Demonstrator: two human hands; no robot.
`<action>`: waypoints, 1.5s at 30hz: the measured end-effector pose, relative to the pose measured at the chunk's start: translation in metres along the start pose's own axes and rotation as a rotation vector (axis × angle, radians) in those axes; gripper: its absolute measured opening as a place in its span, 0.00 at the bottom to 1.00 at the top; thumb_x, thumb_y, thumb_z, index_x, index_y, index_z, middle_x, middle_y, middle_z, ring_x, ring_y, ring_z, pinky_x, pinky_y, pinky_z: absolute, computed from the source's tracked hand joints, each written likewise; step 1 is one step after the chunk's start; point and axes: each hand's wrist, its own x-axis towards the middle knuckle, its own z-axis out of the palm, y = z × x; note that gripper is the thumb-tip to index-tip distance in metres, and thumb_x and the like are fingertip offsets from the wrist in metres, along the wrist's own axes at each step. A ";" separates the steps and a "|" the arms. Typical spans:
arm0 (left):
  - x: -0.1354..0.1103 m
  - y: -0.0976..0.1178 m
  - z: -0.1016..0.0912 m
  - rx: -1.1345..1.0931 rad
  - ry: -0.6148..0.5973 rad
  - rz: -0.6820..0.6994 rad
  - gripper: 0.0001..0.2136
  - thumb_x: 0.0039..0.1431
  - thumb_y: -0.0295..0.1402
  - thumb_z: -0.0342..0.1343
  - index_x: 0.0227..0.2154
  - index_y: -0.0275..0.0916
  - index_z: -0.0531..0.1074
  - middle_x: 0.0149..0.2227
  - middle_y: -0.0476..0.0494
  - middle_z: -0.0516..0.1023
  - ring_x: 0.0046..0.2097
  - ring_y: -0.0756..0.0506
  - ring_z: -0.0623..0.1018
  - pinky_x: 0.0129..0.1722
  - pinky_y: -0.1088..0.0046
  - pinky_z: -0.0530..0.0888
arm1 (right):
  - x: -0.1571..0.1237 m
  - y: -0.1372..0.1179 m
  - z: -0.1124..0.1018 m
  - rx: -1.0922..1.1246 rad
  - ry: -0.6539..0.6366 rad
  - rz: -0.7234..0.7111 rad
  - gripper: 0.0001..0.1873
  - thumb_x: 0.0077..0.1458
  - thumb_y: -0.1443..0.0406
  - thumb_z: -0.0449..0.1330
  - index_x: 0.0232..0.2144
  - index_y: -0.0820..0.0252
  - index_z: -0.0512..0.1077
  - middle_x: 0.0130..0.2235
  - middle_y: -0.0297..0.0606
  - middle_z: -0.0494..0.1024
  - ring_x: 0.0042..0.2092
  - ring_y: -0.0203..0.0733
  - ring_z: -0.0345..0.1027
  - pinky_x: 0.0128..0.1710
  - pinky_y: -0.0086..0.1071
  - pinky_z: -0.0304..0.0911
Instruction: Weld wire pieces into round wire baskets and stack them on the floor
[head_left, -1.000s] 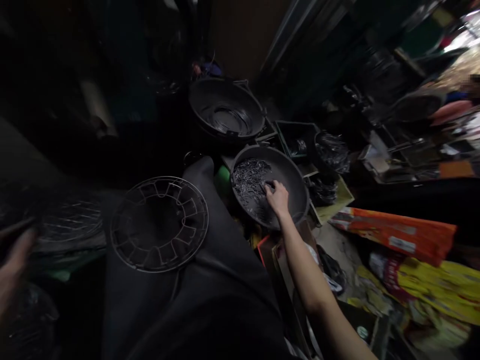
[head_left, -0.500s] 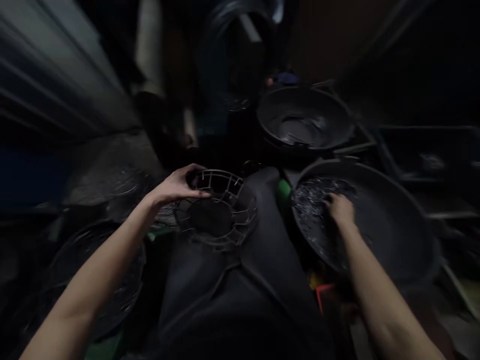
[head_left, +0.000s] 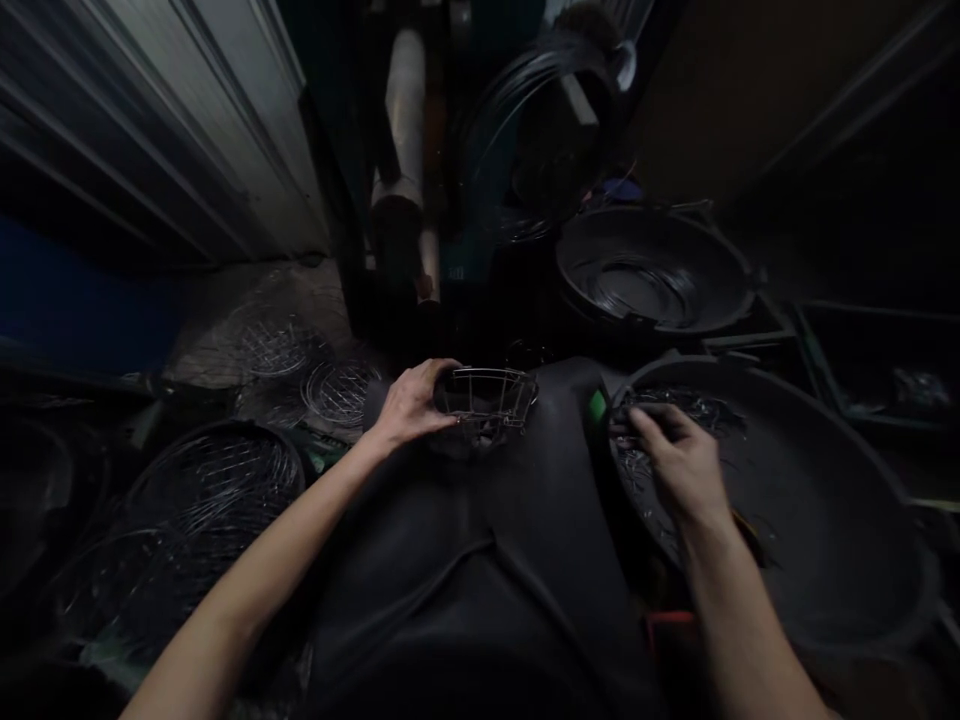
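A corrugated metal shutter [head_left: 187, 130] fills the upper left of the frame; a pale roll [head_left: 406, 110] stands upright at top centre, a large coil of black wire [head_left: 525, 130] just right of it; a black basin [head_left: 652, 275] holding wire loops sits upper right; round wire grilles [head_left: 277, 345] lie at left, more stacked [head_left: 214, 480] at lower left; a dark tray [head_left: 885, 370] sits at the right edge.

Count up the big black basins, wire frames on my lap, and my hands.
Black basins: 2, near basin and far basin
Wire frames on lap: 1, the wire frame
Hands: 2, left hand holding it, right hand in the near basin
Total: 5
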 end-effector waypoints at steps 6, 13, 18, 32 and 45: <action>-0.029 -0.034 0.020 -0.168 0.137 -0.159 0.31 0.44 0.42 0.63 0.49 0.40 0.57 0.40 0.45 0.72 0.39 0.45 0.75 0.40 0.67 0.72 | -0.042 -0.025 0.043 0.244 -0.266 0.144 0.19 0.41 0.54 0.68 0.29 0.62 0.70 0.27 0.37 0.75 0.26 0.37 0.71 0.23 0.26 0.66; -0.056 -0.036 0.029 0.107 0.023 -0.116 0.47 0.45 0.52 0.60 0.63 0.40 0.40 0.60 0.29 0.53 0.61 0.32 0.56 0.57 0.46 0.54 | -0.056 -0.029 0.094 0.326 -0.430 0.250 0.19 0.43 0.53 0.66 0.29 0.62 0.70 0.25 0.35 0.75 0.25 0.35 0.71 0.24 0.24 0.67; -0.025 0.007 0.012 0.139 -0.043 -0.031 0.51 0.44 0.53 0.60 0.64 0.40 0.37 0.60 0.30 0.53 0.60 0.32 0.57 0.58 0.48 0.52 | -0.036 -0.031 0.116 0.238 -0.399 0.232 0.18 0.40 0.54 0.66 0.25 0.62 0.67 0.22 0.33 0.74 0.22 0.35 0.70 0.19 0.24 0.65; 0.003 -0.012 -0.006 -0.001 0.191 -0.071 0.34 0.41 0.42 0.66 0.51 0.41 0.61 0.44 0.44 0.70 0.46 0.41 0.70 0.47 0.63 0.63 | -0.023 -0.062 0.167 -0.115 -0.288 -0.309 0.12 0.55 0.56 0.56 0.29 0.58 0.68 0.27 0.33 0.75 0.28 0.37 0.71 0.30 0.28 0.65; 0.008 -0.040 -0.024 -0.020 0.322 -0.080 0.30 0.44 0.40 0.65 0.50 0.42 0.60 0.41 0.44 0.69 0.44 0.41 0.70 0.46 0.62 0.64 | -0.011 -0.079 0.202 -0.225 -0.329 -0.550 0.12 0.57 0.57 0.54 0.29 0.58 0.68 0.25 0.32 0.72 0.26 0.35 0.64 0.27 0.27 0.60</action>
